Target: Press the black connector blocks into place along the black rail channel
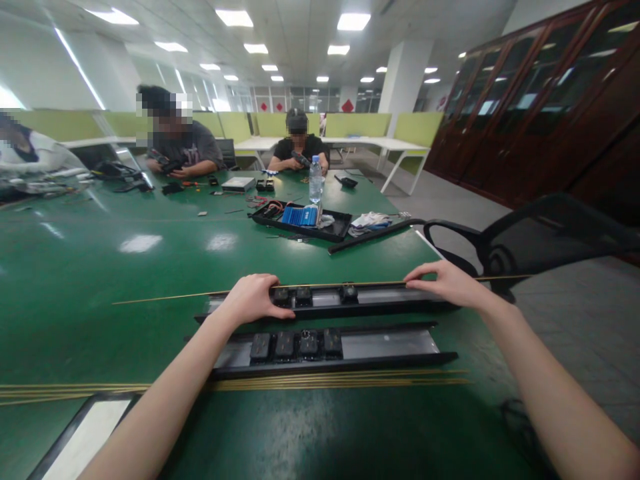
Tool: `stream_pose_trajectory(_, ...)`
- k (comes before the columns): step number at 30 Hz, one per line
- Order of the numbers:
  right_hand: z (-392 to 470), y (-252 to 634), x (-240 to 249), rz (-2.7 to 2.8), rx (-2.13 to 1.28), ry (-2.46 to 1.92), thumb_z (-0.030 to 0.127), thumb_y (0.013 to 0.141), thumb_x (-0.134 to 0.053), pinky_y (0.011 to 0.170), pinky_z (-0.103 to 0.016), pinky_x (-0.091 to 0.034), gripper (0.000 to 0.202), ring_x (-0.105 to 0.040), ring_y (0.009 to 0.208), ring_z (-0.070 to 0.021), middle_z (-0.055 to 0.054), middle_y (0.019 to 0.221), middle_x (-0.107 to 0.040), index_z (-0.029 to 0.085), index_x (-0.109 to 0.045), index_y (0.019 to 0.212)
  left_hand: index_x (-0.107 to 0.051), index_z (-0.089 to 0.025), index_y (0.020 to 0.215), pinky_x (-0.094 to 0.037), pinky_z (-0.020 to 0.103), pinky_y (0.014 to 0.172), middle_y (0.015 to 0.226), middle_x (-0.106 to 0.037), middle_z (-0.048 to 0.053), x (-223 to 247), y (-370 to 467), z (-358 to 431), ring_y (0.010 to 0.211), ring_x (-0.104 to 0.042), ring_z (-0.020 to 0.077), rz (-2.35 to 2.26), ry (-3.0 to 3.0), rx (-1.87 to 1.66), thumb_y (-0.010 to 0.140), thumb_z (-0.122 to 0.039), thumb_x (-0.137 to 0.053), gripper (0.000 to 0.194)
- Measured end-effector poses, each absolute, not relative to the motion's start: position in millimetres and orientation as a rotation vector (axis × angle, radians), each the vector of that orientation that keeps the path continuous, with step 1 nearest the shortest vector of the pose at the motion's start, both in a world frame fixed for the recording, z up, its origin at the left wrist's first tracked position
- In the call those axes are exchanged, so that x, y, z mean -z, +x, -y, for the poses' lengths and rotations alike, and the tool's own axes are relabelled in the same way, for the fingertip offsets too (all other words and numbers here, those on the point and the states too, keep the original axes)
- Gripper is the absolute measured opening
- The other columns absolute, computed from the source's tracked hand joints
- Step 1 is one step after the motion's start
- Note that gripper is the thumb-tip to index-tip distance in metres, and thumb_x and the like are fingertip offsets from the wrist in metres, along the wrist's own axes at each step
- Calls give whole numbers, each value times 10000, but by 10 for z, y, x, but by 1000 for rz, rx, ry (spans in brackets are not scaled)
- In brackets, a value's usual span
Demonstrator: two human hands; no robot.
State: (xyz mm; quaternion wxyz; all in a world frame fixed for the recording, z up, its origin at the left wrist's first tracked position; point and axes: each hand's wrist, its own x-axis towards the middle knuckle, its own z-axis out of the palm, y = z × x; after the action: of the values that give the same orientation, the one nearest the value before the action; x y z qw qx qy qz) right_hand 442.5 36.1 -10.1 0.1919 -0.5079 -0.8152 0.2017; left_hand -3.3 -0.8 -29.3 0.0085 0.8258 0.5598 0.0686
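Observation:
A thin brass-coloured rod (320, 285) lies lengthwise along the back edge of the far black channel (380, 308), its ends reaching past both sides. My right hand (443, 283) pinches this rod near the channel's right part. Across the left part of the same channel, my left hand (254, 298) is closed, thumb over the front rim and fingers at the back by the rod. Black blocks (303, 295) sit inside, one of them partly hidden by that hand. Closer to me lies a second black channel (390, 343) with several black blocks (285, 345) in a row.
Several loose brass-coloured rods (320, 381) lie in front of the channels. A black-framed white panel (85, 437) is at lower left. Farther back are a black tray (333, 229), a water bottle (315, 180) and gloves (371, 222). A chair (550, 233) stands right; other people sit opposite.

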Motion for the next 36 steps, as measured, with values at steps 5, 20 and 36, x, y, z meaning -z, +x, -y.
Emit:
stream_pose_trajectory(5,-391,4527,104,2277,-565,-1480,493,800,-669,835,-369,-548,284,-709,872,-263,-30,920,-781,250,-794,875,-657,-212,900,-447,319,680,889,-725,94,284,-32,12,844,-681,301,-1751,2582,-213,588,-864,-597,725)
stream_pose_trajectory(20,-461,4899,117,2276,-351,-1538,408,735,-709,790,-370,-499,185,-668,838,-253,-44,839,-740,250,-776,803,-665,-202,954,-451,326,686,910,-729,102,307,-43,-1,857,-684,308,-1756,2582,-205,595,-879,-576,771)
stream_pose_trajectory(36,-439,5084,50,2273,-94,-1871,318,727,-703,623,-308,-387,118,-591,669,-193,-43,736,-673,230,-761,780,-674,-191,969,-458,336,696,914,-728,104,329,-58,-5,853,-682,311,-1747,2610,-227,592,-898,-556,810)
